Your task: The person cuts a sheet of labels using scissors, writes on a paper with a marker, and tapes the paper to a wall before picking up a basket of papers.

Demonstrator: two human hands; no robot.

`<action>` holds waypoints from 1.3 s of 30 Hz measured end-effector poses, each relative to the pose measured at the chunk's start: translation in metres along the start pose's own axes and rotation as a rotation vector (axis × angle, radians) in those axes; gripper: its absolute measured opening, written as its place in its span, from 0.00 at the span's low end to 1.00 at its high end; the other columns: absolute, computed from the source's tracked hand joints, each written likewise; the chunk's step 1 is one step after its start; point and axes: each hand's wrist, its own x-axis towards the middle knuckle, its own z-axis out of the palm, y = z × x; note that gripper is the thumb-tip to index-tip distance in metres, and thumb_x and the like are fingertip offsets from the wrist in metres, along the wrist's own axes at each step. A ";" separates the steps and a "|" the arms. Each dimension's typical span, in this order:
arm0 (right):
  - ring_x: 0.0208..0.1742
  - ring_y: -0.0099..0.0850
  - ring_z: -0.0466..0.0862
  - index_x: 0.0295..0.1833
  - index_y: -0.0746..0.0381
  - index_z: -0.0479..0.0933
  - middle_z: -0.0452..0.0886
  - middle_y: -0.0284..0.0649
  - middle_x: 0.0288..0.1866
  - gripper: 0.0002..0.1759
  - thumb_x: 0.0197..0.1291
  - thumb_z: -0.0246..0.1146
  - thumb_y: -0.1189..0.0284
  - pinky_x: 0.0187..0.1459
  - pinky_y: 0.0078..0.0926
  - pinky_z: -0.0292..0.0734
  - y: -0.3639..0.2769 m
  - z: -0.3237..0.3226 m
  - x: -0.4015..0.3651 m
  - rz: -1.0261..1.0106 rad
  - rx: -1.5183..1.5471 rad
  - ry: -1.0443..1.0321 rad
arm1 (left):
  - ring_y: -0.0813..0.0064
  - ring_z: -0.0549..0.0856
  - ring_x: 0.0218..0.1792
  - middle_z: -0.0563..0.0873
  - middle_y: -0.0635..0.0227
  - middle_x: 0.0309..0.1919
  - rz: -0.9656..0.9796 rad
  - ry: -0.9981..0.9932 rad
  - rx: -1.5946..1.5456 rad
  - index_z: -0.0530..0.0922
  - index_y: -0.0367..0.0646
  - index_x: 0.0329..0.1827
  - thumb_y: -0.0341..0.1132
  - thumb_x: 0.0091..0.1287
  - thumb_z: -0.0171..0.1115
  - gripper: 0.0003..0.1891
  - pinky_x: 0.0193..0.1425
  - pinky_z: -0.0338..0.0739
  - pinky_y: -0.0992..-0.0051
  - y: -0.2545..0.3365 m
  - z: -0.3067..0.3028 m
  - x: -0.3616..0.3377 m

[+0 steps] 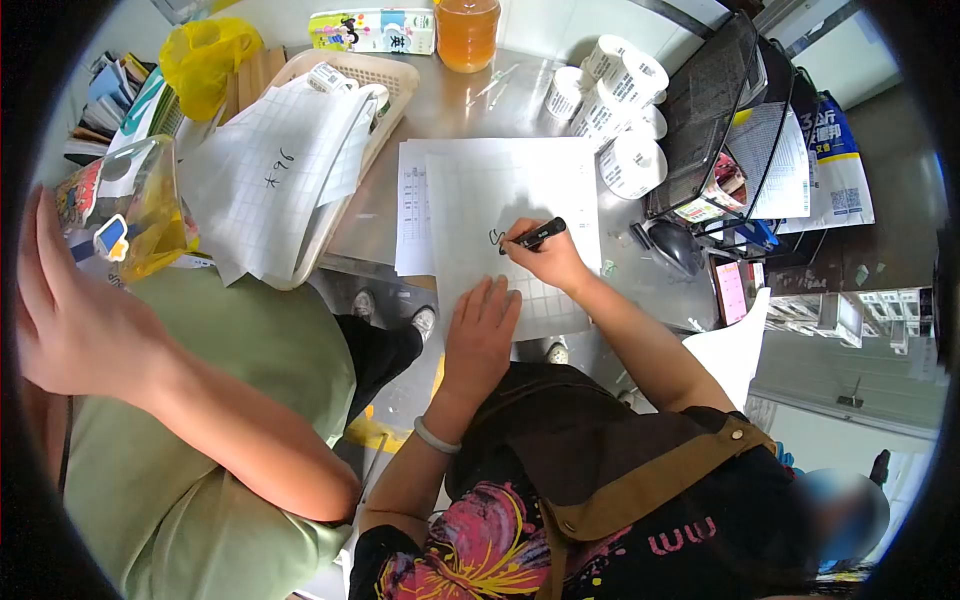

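My right hand (545, 256) grips a black marker pen (540, 234), its tip at a black handwritten mark on a white paper sheet (470, 200). My left hand (483, 320) lies on the lower edge of that sheet, fingers stretched out, holding nothing. Under the sheet is another paper (412, 210) with printed tables. To the left, a cream plastic basket (400, 90) bears a stack of grid-lined sheets (240, 170), the top one with black handwriting.
A co-worker in a green shirt (210, 350) is close on my left, one hand (80, 300) raised beside a transparent container (150, 190). Several label rolls (632, 165), a black mesh rack (705, 120) and a computer mouse (672, 247) are on the right. An amber jar (467, 35) stands behind.
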 end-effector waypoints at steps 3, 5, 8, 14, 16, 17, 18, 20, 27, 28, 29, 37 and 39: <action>0.23 0.23 0.74 0.32 0.63 0.80 0.77 0.35 0.21 0.04 0.54 0.67 0.75 0.29 0.24 0.71 0.000 0.001 0.001 0.007 0.022 0.106 | 0.54 0.70 0.68 0.73 0.56 0.65 -0.003 0.000 -0.009 0.75 0.40 0.60 0.23 0.51 0.59 0.28 0.71 0.65 0.55 0.000 0.001 0.000; 0.23 0.22 0.74 0.32 0.63 0.80 0.77 0.35 0.20 0.04 0.54 0.67 0.75 0.28 0.23 0.71 -0.005 0.001 0.001 0.036 -0.012 0.142 | 0.54 0.70 0.68 0.73 0.56 0.65 -0.005 0.006 -0.007 0.75 0.40 0.60 0.23 0.52 0.59 0.27 0.71 0.65 0.55 0.000 0.001 0.000; 0.22 0.22 0.74 0.31 0.64 0.80 0.77 0.35 0.19 0.04 0.53 0.67 0.75 0.28 0.24 0.71 0.000 0.000 0.000 -0.025 0.091 0.097 | 0.54 0.70 0.68 0.74 0.55 0.65 -0.008 0.012 -0.006 0.75 0.40 0.60 0.23 0.52 0.59 0.27 0.71 0.65 0.55 0.000 0.001 0.000; 0.22 0.26 0.76 0.30 0.64 0.79 0.78 0.37 0.20 0.04 0.52 0.67 0.75 0.29 0.25 0.72 -0.003 -0.003 -0.001 0.006 -0.015 0.072 | 0.53 0.71 0.67 0.75 0.55 0.63 -0.019 0.023 0.001 0.76 0.40 0.58 0.24 0.53 0.59 0.25 0.70 0.65 0.55 0.003 0.002 0.001; 0.23 0.27 0.76 0.30 0.64 0.79 0.79 0.38 0.21 0.04 0.52 0.67 0.75 0.29 0.25 0.72 -0.002 -0.005 -0.005 -0.018 -0.017 0.015 | 0.53 0.71 0.67 0.75 0.55 0.63 -0.020 0.028 0.002 0.76 0.39 0.58 0.24 0.53 0.59 0.25 0.70 0.65 0.55 0.003 0.002 0.001; 0.23 0.27 0.77 0.30 0.63 0.79 0.79 0.38 0.22 0.04 0.52 0.67 0.75 0.29 0.25 0.72 0.000 -0.007 -0.007 -0.036 -0.001 -0.012 | 0.53 0.71 0.67 0.76 0.55 0.63 -0.021 0.030 0.005 0.76 0.39 0.58 0.24 0.53 0.59 0.24 0.70 0.65 0.55 0.003 0.003 0.002; 0.23 0.27 0.77 0.30 0.63 0.79 0.79 0.38 0.22 0.04 0.52 0.67 0.75 0.29 0.25 0.73 0.000 -0.009 -0.007 -0.053 0.014 -0.041 | 0.53 0.71 0.67 0.76 0.55 0.63 -0.023 0.033 0.007 0.76 0.40 0.58 0.24 0.53 0.59 0.24 0.70 0.66 0.55 0.003 0.003 0.002; 0.24 0.25 0.77 0.31 0.63 0.79 0.80 0.37 0.23 0.03 0.53 0.66 0.76 0.30 0.25 0.72 -0.001 -0.012 -0.007 -0.074 -0.015 -0.034 | 0.53 0.71 0.67 0.76 0.55 0.63 -0.018 0.025 0.021 0.76 0.40 0.58 0.25 0.53 0.59 0.24 0.70 0.66 0.55 0.003 0.003 0.002; 0.24 0.17 0.71 0.31 0.65 0.79 0.76 0.30 0.21 0.04 0.55 0.67 0.77 0.28 0.20 0.68 0.000 -0.020 -0.004 0.056 0.069 0.110 | 0.54 0.71 0.67 0.75 0.56 0.63 -0.023 -0.001 0.024 0.77 0.40 0.57 0.24 0.51 0.60 0.26 0.70 0.65 0.55 0.004 0.001 0.003; 0.23 0.17 0.71 0.31 0.66 0.79 0.76 0.30 0.20 0.04 0.55 0.67 0.77 0.28 0.20 0.67 0.004 -0.023 -0.005 0.033 -0.007 0.092 | 0.54 0.71 0.67 0.75 0.56 0.63 -0.020 0.001 0.019 0.77 0.40 0.57 0.23 0.51 0.60 0.26 0.70 0.65 0.54 0.004 0.001 0.004; 0.23 0.17 0.71 0.30 0.66 0.79 0.75 0.30 0.20 0.04 0.55 0.67 0.77 0.27 0.20 0.67 0.007 -0.024 -0.006 0.033 0.018 0.101 | 0.54 0.71 0.67 0.75 0.56 0.63 -0.018 0.004 0.015 0.77 0.40 0.57 0.23 0.51 0.60 0.26 0.70 0.65 0.54 0.003 0.002 0.004; 0.22 0.18 0.72 0.29 0.66 0.78 0.75 0.33 0.19 0.06 0.55 0.67 0.76 0.27 0.22 0.68 0.006 -0.027 -0.005 0.004 -0.001 0.110 | 0.54 0.73 0.65 0.78 0.57 0.59 -0.007 0.018 0.034 0.79 0.39 0.54 0.26 0.57 0.59 0.19 0.68 0.67 0.55 0.004 -0.001 0.008; 0.22 0.18 0.72 0.29 0.66 0.78 0.76 0.34 0.19 0.06 0.55 0.67 0.76 0.26 0.22 0.68 0.006 -0.023 -0.005 0.006 0.011 0.196 | 0.54 0.73 0.65 0.78 0.57 0.59 -0.011 0.016 0.023 0.79 0.39 0.54 0.26 0.57 0.59 0.19 0.68 0.67 0.55 0.004 -0.002 0.007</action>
